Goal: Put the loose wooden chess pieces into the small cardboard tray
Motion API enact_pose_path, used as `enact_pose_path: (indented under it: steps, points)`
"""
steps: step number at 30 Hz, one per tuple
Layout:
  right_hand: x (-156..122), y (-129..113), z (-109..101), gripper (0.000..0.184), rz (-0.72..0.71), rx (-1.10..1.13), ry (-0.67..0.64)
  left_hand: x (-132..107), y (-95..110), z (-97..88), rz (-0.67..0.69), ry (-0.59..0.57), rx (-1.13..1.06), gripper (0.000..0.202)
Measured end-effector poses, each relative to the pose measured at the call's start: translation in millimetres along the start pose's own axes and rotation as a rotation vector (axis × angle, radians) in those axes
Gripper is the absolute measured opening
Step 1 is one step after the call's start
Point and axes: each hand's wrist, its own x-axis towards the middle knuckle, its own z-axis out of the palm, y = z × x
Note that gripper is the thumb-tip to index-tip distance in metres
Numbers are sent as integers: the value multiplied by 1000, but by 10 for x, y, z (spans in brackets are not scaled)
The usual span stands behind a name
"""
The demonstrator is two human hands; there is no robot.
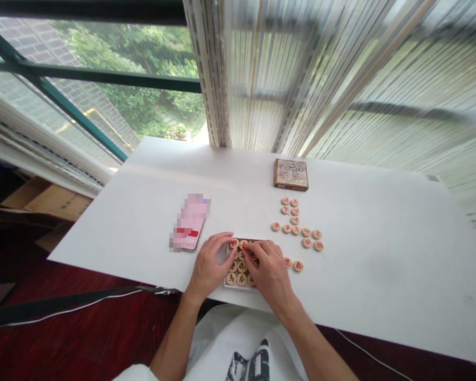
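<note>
My left hand [209, 265] curves around the upper left corner of a shallow white box tray [225, 284]. Its thumb and forefinger are apart, with a red-marked xiangqi piece [234, 243] between them. Over the tray's right side, my right hand [268, 264] has its thumb and fingers drawn together at another red-marked xiangqi piece [243, 245] in the top row. Several black-marked pieces [241, 279] lie in rows inside the tray. My right hand hides the tray's right part.
More red-marked pieces [296, 231] are scattered on the white table [365, 254], right of the tray. A closed game box [291, 174] lies behind them. Left of the tray is a pink-screened phone [190, 225]. Curtains [262, 79] and a window border the far edge.
</note>
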Motion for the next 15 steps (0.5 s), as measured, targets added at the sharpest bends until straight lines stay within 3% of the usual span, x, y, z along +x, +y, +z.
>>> enact_pose_path:
  steps: [15]
  points:
    - [-29, 15, -18, 12, 21, 76, 29, -4, 0, -7, 23, 1, 8, 19]
